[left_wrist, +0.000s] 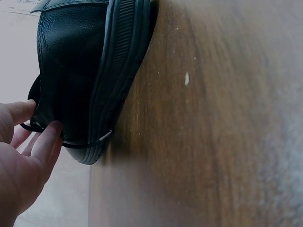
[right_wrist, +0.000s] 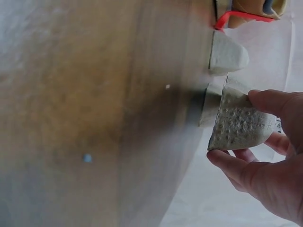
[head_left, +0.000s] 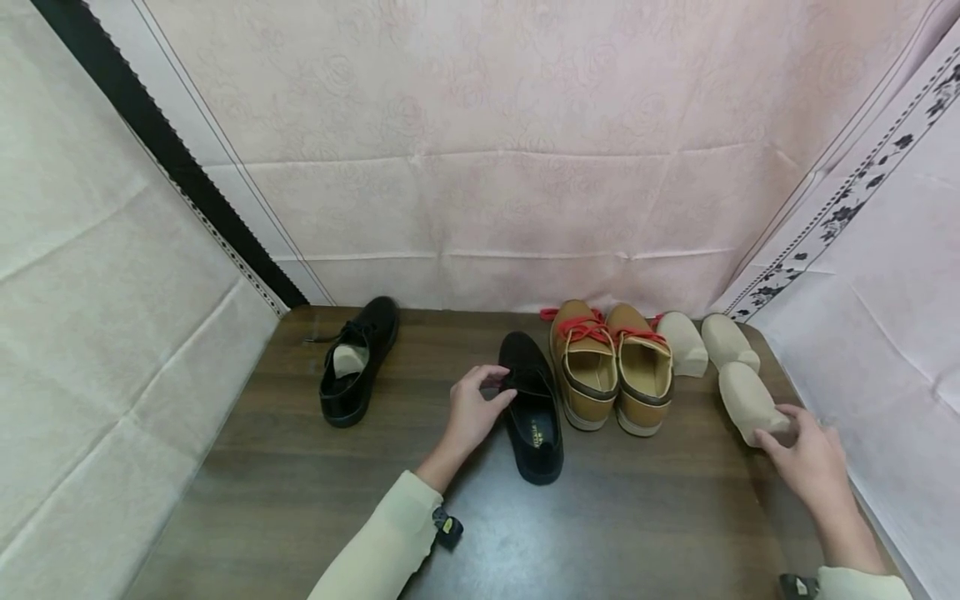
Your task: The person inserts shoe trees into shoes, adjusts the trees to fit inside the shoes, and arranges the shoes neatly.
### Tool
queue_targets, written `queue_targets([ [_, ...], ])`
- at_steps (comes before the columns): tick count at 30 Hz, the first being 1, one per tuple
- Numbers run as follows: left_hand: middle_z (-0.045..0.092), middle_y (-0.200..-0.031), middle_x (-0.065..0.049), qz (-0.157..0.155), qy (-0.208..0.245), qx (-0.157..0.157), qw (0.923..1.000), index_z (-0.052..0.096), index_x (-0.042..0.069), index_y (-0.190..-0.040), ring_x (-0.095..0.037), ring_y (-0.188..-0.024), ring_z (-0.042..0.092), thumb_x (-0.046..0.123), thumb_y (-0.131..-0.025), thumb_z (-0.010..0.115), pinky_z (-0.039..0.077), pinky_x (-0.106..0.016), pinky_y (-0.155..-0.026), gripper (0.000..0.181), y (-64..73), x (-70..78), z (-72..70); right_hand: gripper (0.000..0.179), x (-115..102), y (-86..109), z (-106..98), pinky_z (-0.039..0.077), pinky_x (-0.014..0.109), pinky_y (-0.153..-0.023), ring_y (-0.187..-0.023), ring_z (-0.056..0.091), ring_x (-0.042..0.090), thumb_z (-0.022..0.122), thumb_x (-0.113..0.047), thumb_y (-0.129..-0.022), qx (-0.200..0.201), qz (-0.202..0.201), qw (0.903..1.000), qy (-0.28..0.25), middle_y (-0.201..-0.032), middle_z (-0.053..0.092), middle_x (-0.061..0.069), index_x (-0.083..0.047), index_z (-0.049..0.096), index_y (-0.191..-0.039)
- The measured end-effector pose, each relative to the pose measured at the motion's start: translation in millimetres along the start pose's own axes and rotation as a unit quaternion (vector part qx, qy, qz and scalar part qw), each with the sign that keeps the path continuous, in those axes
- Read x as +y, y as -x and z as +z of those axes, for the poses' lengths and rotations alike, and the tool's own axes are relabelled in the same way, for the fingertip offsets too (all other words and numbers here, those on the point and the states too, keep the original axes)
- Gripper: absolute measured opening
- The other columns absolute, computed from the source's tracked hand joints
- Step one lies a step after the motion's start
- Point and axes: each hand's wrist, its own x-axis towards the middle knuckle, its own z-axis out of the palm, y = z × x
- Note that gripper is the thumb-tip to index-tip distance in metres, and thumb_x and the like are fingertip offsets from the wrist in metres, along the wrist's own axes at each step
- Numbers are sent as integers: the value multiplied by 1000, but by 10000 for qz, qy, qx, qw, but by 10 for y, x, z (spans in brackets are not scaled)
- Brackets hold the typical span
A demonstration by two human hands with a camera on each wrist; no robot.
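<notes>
My left hand (head_left: 474, 410) is at the black lace-up shoe (head_left: 542, 454) in the middle of the floorboard. In the left wrist view, thumb and fingers pinch this shoe's tongue (left_wrist: 34, 92) near the thin black lace (left_wrist: 83, 144). The shoe's opening faces up, with its insole showing. At the right edge my right hand (head_left: 812, 462) grips a cream, toe-shaped shoe insert (head_left: 744, 398) between thumb and fingers. Its dimpled underside shows in the right wrist view. Two similar inserts, one on the left (head_left: 682, 340) and one on the right (head_left: 726, 337), lie just behind it.
Tan shoes with red laces, one left (head_left: 587, 371) and one right (head_left: 641, 379), stand close beside the black shoe. Another black shoe (head_left: 345, 408) stands far left with a cream insert (head_left: 349, 360) inside. Pale cloth (head_left: 480, 208) hangs behind the brown wooden surface (head_left: 600, 517) and along both sides.
</notes>
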Motion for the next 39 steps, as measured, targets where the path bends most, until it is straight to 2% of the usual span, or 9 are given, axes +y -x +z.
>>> queue_targets([
  [4, 73, -111, -6, -40, -40, -24, 10000, 75, 12, -113, -26, -104, 72, 12, -87, 83, 57, -53, -95, 27, 1, -1, -8, 52, -52, -24, -38, 34, 52, -71, -94, 43, 48, 71, -19, -95, 36, -56, 10000, 6, -96, 60, 37, 7, 51, -135],
  [7, 73, -112, -6, -35, -86, -43, 9999, 74, 12, -114, -25, -104, 72, 12, -88, 83, 57, -52, -94, 27, 0, -4, -10, 51, -102, -36, -68, 30, 46, -68, -87, 42, 42, 71, -19, -95, 80, -108, 9999, -26, -84, 58, 27, 6, 52, -135],
  [16, 73, -111, -7, -16, -98, -68, 9999, 74, 11, -113, -26, -103, 71, 12, -88, 83, 57, -52, -93, 26, 4, 3, -10, 49, -264, -48, -190, 27, 41, -67, -79, 39, 32, 73, -18, -94, 504, -469, 9976, -85, -74, 57, 19, 6, 57, -134],
  [22, 74, -110, -8, 47, -66, -9, 10000, 75, 9, -113, -27, -102, 72, 11, -87, 84, 58, -51, -92, 27, 0, -2, -7, 51, -364, -71, -267, 28, 44, -68, -83, 41, 32, 75, -17, -93, 620, -607, 9961, -132, -74, 59, 19, 5, 58, -135],
  [29, 74, -110, -7, 13, -120, -13, 9999, 75, 10, -113, -26, -102, 72, 12, -87, 83, 58, -49, -93, 27, -2, 0, -7, 51, -503, -68, -326, 30, 50, -74, -93, 46, 39, 75, -17, -93, 644, -761, 9947, -246, -92, 65, 30, 4, 58, -137],
  [33, 74, -110, -6, -21, -138, -29, 9999, 75, 10, -113, -26, -103, 72, 12, -88, 83, 58, -49, -93, 27, -3, -1, -8, 51, -587, -70, -353, 31, 49, -73, -95, 47, 39, 76, -18, -93, 643, -864, 9939, -239, -96, 64, 28, 2, 58, -137],
  [39, 74, -110, -6, -18, -177, -31, 9998, 75, 11, -113, -25, -103, 72, 12, -87, 83, 58, -48, -93, 27, -10, -13, -3, 51, -707, -81, -374, 31, 40, -70, -94, 44, 34, 75, -18, -94, 544, -1013, 9930, -281, -95, 58, 23, 1, 58, -139],
])
